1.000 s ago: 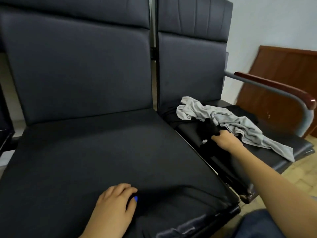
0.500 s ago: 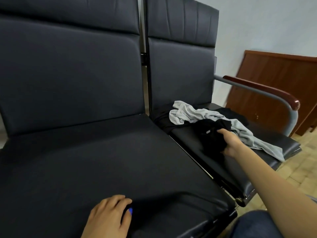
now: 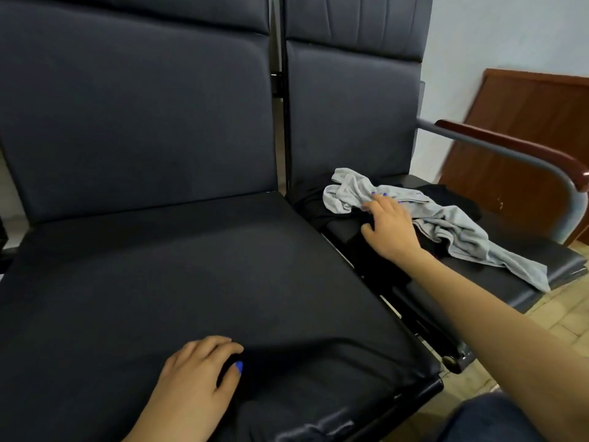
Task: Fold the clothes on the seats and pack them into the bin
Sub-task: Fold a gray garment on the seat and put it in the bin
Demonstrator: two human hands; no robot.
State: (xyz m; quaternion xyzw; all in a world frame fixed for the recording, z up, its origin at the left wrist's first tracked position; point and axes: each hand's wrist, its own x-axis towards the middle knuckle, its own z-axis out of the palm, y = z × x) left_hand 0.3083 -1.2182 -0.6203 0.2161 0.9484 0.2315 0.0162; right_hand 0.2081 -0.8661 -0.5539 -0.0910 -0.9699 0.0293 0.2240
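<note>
Over on the left, our left hand (image 3: 194, 384) sat on the front of the near seat (image 3: 159, 275), fingers curled down and the thumb tucked against a dark fold. It was black on black there, so we honestly couldn't tell if it pinched the black garment (image 3: 318, 371) spread across that cushion or just rested on it. Moving right, the far seat (image 3: 548, 260) had the rest of the pile: a crumpled grey garment (image 3: 446, 224) draped across it with one end hanging off the front edge, and some dark clothes (image 3: 446, 194) bunched under and behind it. Our right hand (image 3: 389, 228) was laid over that heap with fingers fairly straight, fingertips (image 3: 379, 196) touching the grey cloth, not really gripping anything we could see. What could go wrong from here: that trailing grey end looked ready to slide to the tiled floor (image 3: 573, 314) if we tugged the pile sideways, and since the dark pieces were tangled underneath, grabbing one could easily drag up two. Picking the black stuff off black upholstery was also a good way to miss a piece. As for containers, the bin wasn't in view anywhere, so nothing we could see was packed. Furthest right were just the wooden armrest (image 3: 510, 145) and a brown panel (image 3: 526, 129) against the wall.
</note>
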